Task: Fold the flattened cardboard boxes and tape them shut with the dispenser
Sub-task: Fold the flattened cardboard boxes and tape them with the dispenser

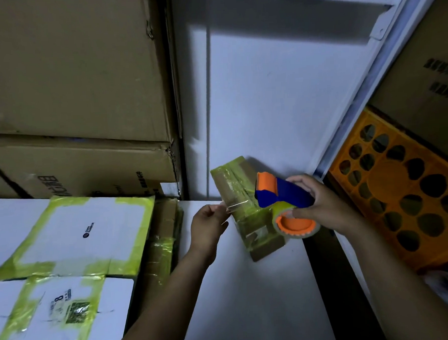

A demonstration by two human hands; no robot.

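A small brown cardboard box (238, 192), wrapped in yellowish clear tape, lies on the white table (249, 297) near the back wall. My right hand (319, 204) grips a blue and orange tape dispenser (283, 193) just above the box's right side; its tape roll (294, 223) hangs below. My left hand (210, 224) pinches the free end of the clear tape strip (234, 205), stretched from the dispenser across the box's left side.
White taped parcels (74, 235) and a taped brown box (161, 239) crowd the table's left. Large stacked cartons (73, 86) rise behind them. An orange perforated crate (403, 195) stands to the right beyond the table edge. A white wall panel (279, 103) is behind.
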